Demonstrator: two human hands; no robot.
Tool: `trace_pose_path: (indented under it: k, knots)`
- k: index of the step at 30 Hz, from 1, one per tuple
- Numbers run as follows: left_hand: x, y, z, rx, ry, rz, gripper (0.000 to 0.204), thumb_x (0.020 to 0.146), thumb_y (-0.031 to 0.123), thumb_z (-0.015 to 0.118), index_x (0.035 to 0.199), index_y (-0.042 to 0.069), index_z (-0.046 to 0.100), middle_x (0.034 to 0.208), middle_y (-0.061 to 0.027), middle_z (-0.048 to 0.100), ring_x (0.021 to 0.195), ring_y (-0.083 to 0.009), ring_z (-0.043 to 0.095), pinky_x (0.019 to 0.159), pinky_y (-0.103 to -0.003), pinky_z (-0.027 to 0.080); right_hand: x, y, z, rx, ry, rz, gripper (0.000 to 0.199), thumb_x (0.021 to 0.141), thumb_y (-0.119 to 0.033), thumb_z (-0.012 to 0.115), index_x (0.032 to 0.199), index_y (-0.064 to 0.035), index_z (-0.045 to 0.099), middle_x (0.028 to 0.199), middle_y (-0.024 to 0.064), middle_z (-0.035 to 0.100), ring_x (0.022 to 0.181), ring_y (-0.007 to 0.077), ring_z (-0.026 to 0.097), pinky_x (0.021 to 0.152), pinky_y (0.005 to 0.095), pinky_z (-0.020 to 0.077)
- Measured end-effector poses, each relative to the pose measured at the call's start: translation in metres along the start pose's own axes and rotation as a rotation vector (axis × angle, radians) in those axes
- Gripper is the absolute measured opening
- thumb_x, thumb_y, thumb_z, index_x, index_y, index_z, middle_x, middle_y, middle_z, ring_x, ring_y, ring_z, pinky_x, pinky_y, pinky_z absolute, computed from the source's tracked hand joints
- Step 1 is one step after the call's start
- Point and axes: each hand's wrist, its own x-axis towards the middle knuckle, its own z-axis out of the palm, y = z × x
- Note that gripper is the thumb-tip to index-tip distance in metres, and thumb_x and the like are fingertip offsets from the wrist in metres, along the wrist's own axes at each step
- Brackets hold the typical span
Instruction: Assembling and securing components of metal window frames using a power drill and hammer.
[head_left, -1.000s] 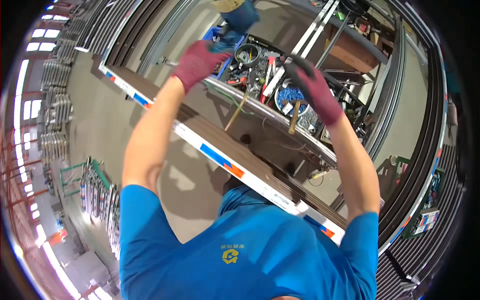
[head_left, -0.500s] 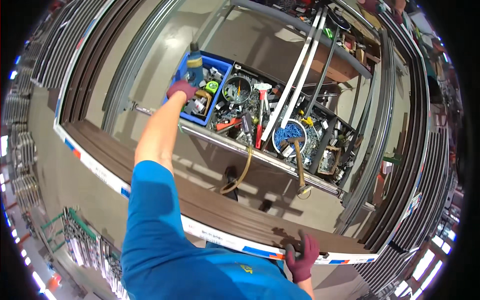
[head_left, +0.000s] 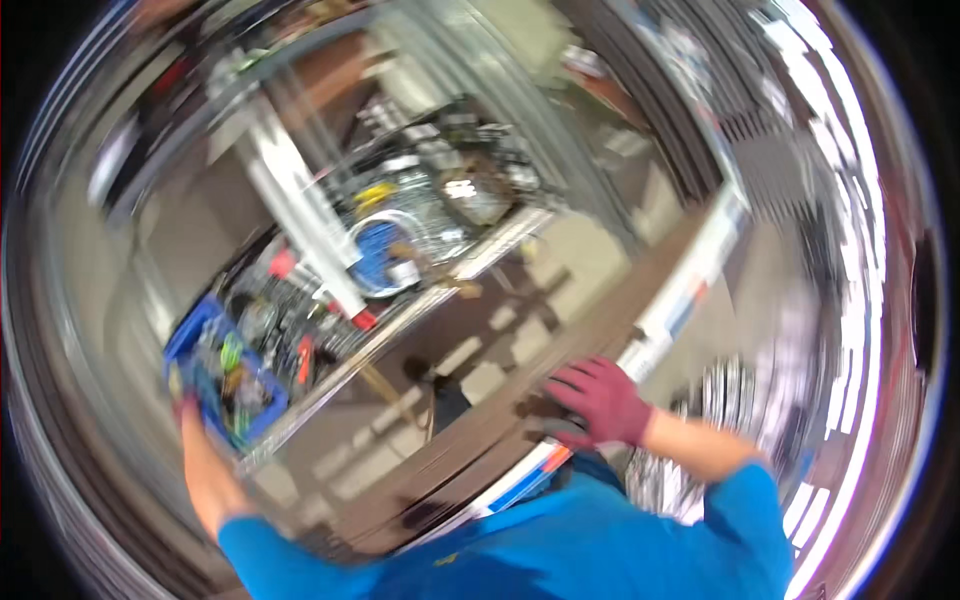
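My left hand [head_left: 186, 404], in a dark red glove, is at the outer left side of a blue bin [head_left: 267, 421]. Motion smears its fingers, and a yellowish blur touches them; whether it is held I cannot make out. Several small parts and a bright green item [head_left: 231, 350] lie inside the bin. My right hand [head_left: 603, 402], gloved in dark red with grey fingertips, lies on the brown frame rail [head_left: 470, 440]. Its fingers are a little apart, with the thumb near the rail's labelled outer edge.
Beside the bin a dark tray of metal parts holds a round container of blue screws [head_left: 378, 257] and a hammer [head_left: 440, 280]. White bars [head_left: 300, 205] cross over it. A metal rail [head_left: 365, 352] runs along its near side. Stacked profiles [head_left: 780, 180] stand at the right.
The view has swung, carrying the bin and tray to the left. My left hand has gone from over the bin to its outer left side. The right hand now lies farther onto the rail.
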Motion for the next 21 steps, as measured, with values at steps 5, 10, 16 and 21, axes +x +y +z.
trace_pose_path:
  k: [5,10,16,21]
  knots:
    - [-0.070,0.097,0.040,0.417,0.029,0.606,0.060,0.094,0.042,0.069,0.133,-0.003,0.067,0.124,-0.0259,0.073,0.110,-0.0369,0.070,0.099,-0.046,0.052,-0.016,0.007,0.026,-0.003,0.190,-0.038,0.060,0.085,-0.054,0.071,0.124,-0.0101,0.064,0.110,0.0113,0.065,0.105,0.0304,0.063,0.089,0.0454,0.0500]
    - [-0.273,0.227,0.179,-0.125,-0.778,0.760,0.072,0.099,0.040,0.073,0.155,0.003,0.048,0.150,-0.0153,0.057,0.126,-0.0238,0.061,0.106,-0.039,0.049,-0.056,0.008,0.044,-0.056,0.626,-0.117,0.042,0.078,-0.048,0.071,0.099,-0.0106,0.066,0.092,0.0090,0.066,0.091,0.0315,0.065,0.084,0.0472,0.0488]
    - [-0.580,0.240,0.187,0.330,-0.905,0.957,0.075,0.103,0.043,0.062,0.163,0.007,0.035,0.167,-0.0196,0.037,0.150,-0.0378,0.039,0.122,-0.046,0.032,-0.180,-0.079,0.093,0.096,1.161,0.068,0.043,0.082,-0.039,0.072,0.113,-0.0098,0.068,0.100,0.0116,0.066,0.092,0.0335,0.063,0.088,0.0478,0.0501]
    - [-0.850,0.224,0.231,0.459,-0.444,2.092,0.057,0.092,0.039,0.070,0.139,0.007,0.062,0.127,-0.0176,0.068,0.111,-0.0381,0.067,0.097,-0.046,0.055,-0.483,-0.103,0.372,0.422,0.917,1.199,0.057,0.098,-0.050,0.059,0.139,-0.0122,0.062,0.129,0.0184,0.069,0.116,0.0372,0.067,0.096,0.0491,0.0537]
